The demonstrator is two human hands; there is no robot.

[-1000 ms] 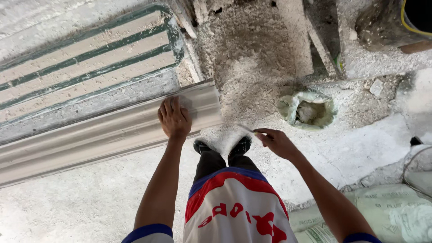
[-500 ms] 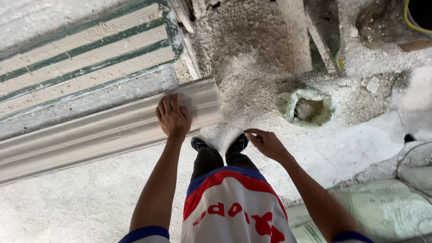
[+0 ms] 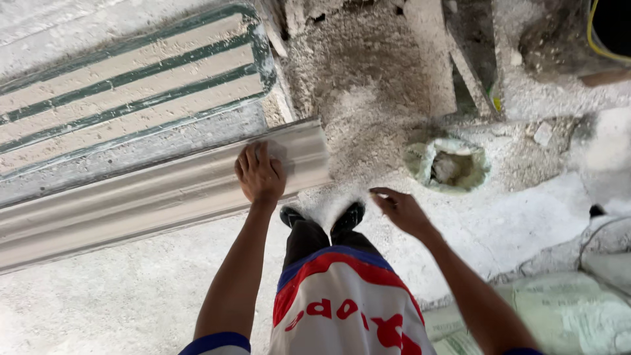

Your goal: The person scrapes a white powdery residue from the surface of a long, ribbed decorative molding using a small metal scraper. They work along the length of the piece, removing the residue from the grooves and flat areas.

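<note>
A long white plaster moulding (image 3: 144,197) lies across the dusty floor from the left edge to the centre. My left hand (image 3: 260,174) presses flat on its right end, fingers closed over the ridged top. My right hand (image 3: 399,212) hovers open above the floor to the right of my feet, holding nothing, fingers spread. My black shoes (image 3: 322,217) stand just below the moulding's end, beside a heap of white powder (image 3: 368,144).
A ribbed mould bed with green strips (image 3: 125,85) lies behind the moulding. A small dirty bowl (image 3: 448,164) sits on the floor at right. Grey-green sacks (image 3: 578,315) lie at lower right, and a dark bucket (image 3: 605,26) stands at top right.
My right hand has let go of the moulding's end and pulled back to the right, now open over the floor. My left hand stays on the moulding.
</note>
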